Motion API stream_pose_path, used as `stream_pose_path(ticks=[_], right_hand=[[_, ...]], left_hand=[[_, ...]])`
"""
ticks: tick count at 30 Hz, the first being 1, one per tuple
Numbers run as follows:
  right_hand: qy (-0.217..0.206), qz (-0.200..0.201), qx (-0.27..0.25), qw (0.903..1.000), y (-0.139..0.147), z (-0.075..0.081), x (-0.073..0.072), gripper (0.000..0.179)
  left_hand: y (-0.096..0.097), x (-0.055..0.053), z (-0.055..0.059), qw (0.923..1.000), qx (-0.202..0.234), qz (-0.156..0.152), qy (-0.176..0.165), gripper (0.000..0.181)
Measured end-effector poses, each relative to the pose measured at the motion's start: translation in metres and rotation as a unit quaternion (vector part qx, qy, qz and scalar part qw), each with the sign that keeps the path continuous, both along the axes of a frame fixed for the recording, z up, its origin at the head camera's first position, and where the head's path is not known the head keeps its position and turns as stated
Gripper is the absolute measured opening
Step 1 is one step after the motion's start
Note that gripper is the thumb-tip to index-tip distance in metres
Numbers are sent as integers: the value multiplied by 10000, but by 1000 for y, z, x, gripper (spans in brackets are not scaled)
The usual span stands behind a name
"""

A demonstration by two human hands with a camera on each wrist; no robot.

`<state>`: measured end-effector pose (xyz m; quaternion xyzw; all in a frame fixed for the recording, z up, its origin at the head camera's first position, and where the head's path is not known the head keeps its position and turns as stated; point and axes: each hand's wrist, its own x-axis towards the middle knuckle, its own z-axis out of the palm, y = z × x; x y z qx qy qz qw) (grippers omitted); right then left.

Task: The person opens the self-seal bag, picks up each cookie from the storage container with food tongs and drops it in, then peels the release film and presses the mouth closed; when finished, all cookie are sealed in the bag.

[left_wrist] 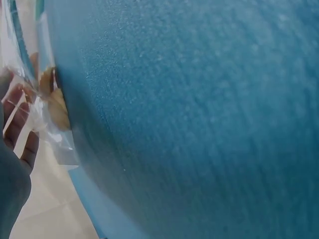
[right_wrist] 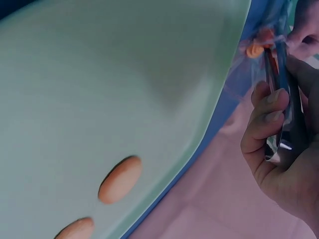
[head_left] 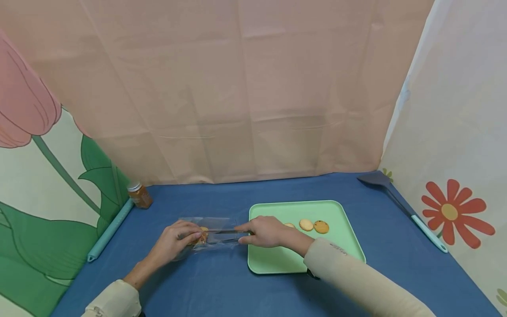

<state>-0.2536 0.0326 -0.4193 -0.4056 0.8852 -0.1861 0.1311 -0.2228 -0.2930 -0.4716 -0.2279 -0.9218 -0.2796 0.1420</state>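
Observation:
My left hand point(head_left: 174, 242) holds a clear plastic bag point(head_left: 219, 223) by its left part, left of the tray. Several cookies point(left_wrist: 59, 112) show inside the bag in the left wrist view. In my right hand point(head_left: 267, 231) is a pair of metal tongs point(right_wrist: 295, 132), gripped with the fingers curled round it. The tips of the tongs reach left into the bag, near the cookies and my left fingers; whether they pinch a cookie is unclear. Under my right forearm lies a pale green tray point(head_left: 273, 262) with a few round cookies point(head_left: 306, 225), one partly hidden by that hand.
A spatula point(head_left: 396, 202) with a dark head lies along the right edge of the blue table point(head_left: 198, 290). At the back left stands a small jar point(head_left: 140, 196) with a silver lid. A teal roll point(head_left: 110, 231) lies along the left edge, beside it.

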Motion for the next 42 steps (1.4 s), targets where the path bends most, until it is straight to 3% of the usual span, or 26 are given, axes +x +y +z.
stream_pose_path(ticks=[9, 16, 27, 42], right_hand=[[-90, 17, -40, 10000, -13, -6, 2, 42], [6, 64, 17, 10000, -16, -4, 3, 43], [284, 88, 153, 9994, -24, -4, 4, 44], [299, -19, 147, 9994, -1, 4, 6, 46]], left_hand=[[-4, -1, 0, 9999, 8, -96, 43, 13], [-3, 0, 4, 10000, -41, 23, -75, 13], [-2, 0, 2, 9999, 51, -78, -62, 13], [-5, 3, 3, 10000, 18, 80, -15, 13]])
